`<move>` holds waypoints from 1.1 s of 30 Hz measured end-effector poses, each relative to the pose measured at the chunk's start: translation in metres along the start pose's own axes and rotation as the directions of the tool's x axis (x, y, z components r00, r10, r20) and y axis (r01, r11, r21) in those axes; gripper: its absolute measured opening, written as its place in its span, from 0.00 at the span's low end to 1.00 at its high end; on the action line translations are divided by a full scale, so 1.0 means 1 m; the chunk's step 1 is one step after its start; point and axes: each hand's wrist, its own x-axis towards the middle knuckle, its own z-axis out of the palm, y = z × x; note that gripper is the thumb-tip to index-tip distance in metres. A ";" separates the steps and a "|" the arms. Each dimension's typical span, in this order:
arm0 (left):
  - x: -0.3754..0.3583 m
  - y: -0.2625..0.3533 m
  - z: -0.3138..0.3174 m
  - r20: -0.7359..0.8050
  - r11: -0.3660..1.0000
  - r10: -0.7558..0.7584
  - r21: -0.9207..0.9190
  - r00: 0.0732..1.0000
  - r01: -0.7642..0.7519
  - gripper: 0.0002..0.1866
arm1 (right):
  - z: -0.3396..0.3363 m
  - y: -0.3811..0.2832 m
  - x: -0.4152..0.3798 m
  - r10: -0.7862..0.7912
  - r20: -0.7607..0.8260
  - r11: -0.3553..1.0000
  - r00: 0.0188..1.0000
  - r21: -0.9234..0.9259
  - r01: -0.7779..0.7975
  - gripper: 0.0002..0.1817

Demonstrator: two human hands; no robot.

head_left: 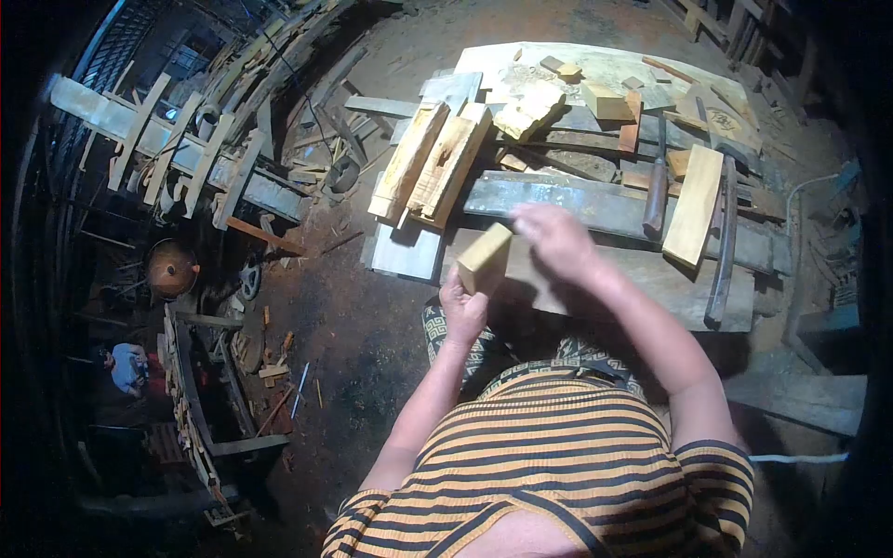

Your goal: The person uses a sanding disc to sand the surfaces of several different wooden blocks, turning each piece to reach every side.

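My left hand (462, 309) is closed around the lower end of a small yellowish wooden block (486, 259), raised and tilted in front of the workbench's near edge. Just right of the block, apart from it, is my right hand (561, 240); its fingers are smeared by motion, so their grip does not show. Beneath that hand lies a wide grey plank (595, 206). To the left, two rough-faced wooden beams (409, 160) lie side by side. Right of my hands are a chisel-like tool with a dark handle (656, 200), a pale board (695, 206) and a long dark curved bar (724, 251).
Wood offcuts (606, 102) and a rough chunk (528, 110) lie farther back on the bench. At left, curved wooden pieces (209, 167) rest across a long beam. A conical hat (174, 269) is near another person (128, 368) at lower left. Scraps litter the dirt floor (344, 344).
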 end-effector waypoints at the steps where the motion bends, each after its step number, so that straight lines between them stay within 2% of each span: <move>1: 0.002 -0.001 -0.002 -0.048 0.999 -0.036 0.015 0.998 0.036 0.21 | -0.005 0.008 0.003 0.277 0.098 0.928 0.956 0.231 -0.292 0.17; 2: 0.005 -0.005 -0.004 -0.119 0.960 -0.190 -0.229 0.974 0.159 0.21 | -0.006 0.010 0.002 0.277 0.094 0.928 0.956 0.231 -0.291 0.17; 3: 0.007 -0.008 -0.005 -0.123 0.827 -0.331 -0.515 0.936 0.225 0.22 | -0.011 0.004 -0.001 0.189 -0.001 0.947 0.982 0.264 -0.182 0.17; 4: 0.009 -0.011 -0.009 -0.088 0.688 -0.418 -0.680 0.904 0.252 0.22 | -0.014 -0.002 -0.007 0.108 -0.093 0.955 0.990 0.286 -0.077 0.17; 5: 0.012 -0.016 -0.013 -0.037 0.517 -0.498 -0.815 0.866 0.262 0.23 | -0.014 -0.008 -0.012 0.119 -0.088 0.955 0.989 0.284 -0.089 0.17; 6: 0.015 0.001 -0.010 0.018 0.353 -0.653 -0.877 0.757 0.325 0.25 | -0.013 -0.017 -0.016 0.123 -0.092 0.941 0.988 0.327 -0.087 0.17; 7: 0.015 0.012 -0.006 0.018 0.348 -0.657 -0.879 0.754 0.325 0.25 | -0.011 -0.023 -0.019 0.123 -0.097 0.926 0.988 0.369 -0.079 0.17; 9: 0.018 0.026 -0.003 0.113 0.138 -0.757 -0.935 0.643 0.327 0.25 | 0.000 -0.030 -0.028 0.133 -0.093 0.917 0.987 0.389 -0.087 0.17; 11: 0.016 0.014 -0.005 0.137 0.120 -0.754 -0.933 0.643 0.340 0.25 | 0.014 -0.038 -0.038 0.017 -0.206 0.961 0.978 0.275 0.042 0.18; 12: 0.015 0.012 -0.005 0.146 0.086 -0.761 -0.943 0.632 0.320 0.25 | 0.015 -0.049 -0.041 -0.018 -0.205 0.970 0.979 0.236 0.068 0.18; 13: 0.014 0.013 -0.004 0.155 0.050 -0.766 -0.953 0.624 0.299 0.26 | 0.025 -0.049 -0.043 -0.139 -0.227 0.979 0.964 0.118 0.169 0.19; 14: 0.016 0.017 -0.004 0.213 -0.051 -0.751 -0.963 0.626 0.266 0.26 | 0.033 -0.051 -0.050 -0.214 -0.179 0.976 0.960 0.009 0.219 0.20; 15: 0.019 0.019 -0.004 0.146 0.050 -0.776 -0.956 0.614 0.289 0.26 | 0.041 -0.053 -0.058 -0.285 -0.124 0.957 0.950 -0.097 0.274 0.21; 16: 0.023 0.015 -0.007 0.123 0.093 -0.761 -0.951 0.637 0.294 0.26 | 0.047 -0.049 -0.066 -0.386 -0.095 0.921 0.918 -0.095 0.377 0.22; 17: 0.028 0.012 -0.013 0.100 0.135 -0.744 -0.946 0.661 0.295 0.26 | 0.048 -0.043 -0.069 -0.392 -0.095 0.919 0.915 -0.095 0.383 0.22; 19: 0.034 0.025 -0.017 0.078 0.065 -0.728 -0.981 0.681 0.181 0.26 | 0.045 -0.031 -0.074 -0.475 -0.011 0.875 0.880 -0.112 0.471 0.22; 21: 0.037 0.024 -0.026 0.060 0.079 -0.730 -0.982 0.681 0.172 0.26 | 0.036 -0.017 -0.066 -0.345 0.026 0.933 0.938 -0.101 0.346 0.21; 23: 0.038 0.024 -0.026 0.048 0.093 -0.680 -0.984 0.732 0.151 0.26 | 0.030 -0.014 -0.057 -0.218 -0.105 0.975 0.970 0.020 0.222 0.22; 24: 0.037 0.024 -0.025 0.066 0.089 -0.698 -0.980 0.713 0.178 0.27 | 0.022 -0.023 -0.048 -0.218 -0.104 0.975 0.970 0.018 0.221 0.22; 26: 0.032 0.025 -0.016 0.088 0.078 -0.707 -0.977 0.702 0.200 0.26 | 0.014 -0.049 -0.027 -0.204 -0.278 0.956 0.939 0.152 0.252 0.23; 27: 0.031 0.027 -0.012 0.106 0.070 -0.713 -0.973 0.693 0.221 0.25 | 0.018 -0.054 -0.024 -0.205 -0.281 0.956 0.938 0.148 0.253 0.23; 28: 0.030 0.030 -0.010 0.160 0.009 -0.687 -0.973 0.709 0.229 0.25 | 0.025 -0.057 -0.023 -0.263 -0.260 0.954 0.929 0.076 0.291 0.22; 29: 0.029 0.034 -0.007 0.122 0.043 -0.747 -0.972 0.654 0.230 0.25 | 0.031 -0.058 -0.024 -0.319 -0.235 0.944 0.918 0.006 0.329 0.22; 30: 0.031 0.034 -0.008 0.061 0.119 -0.762 -0.965 0.645 0.232 0.25 | 0.037 -0.060 -0.033 -0.355 -0.203 0.935 0.913 -0.092 0.343 0.23; 31: 0.034 0.032 -0.012 -0.003 0.195 -0.772 -0.953 0.635 0.233 0.25 | 0.044 -0.054 -0.043 -0.410 -0.158 0.912 0.898 -0.041 0.409 0.22; 33: 0.036 0.021 -0.030 0.013 0.128 -0.682 -0.982 0.732 0.136 0.25 | 0.046 -0.045 -0.063 -0.490 -0.008 0.872 0.872 0.019 0.490 0.21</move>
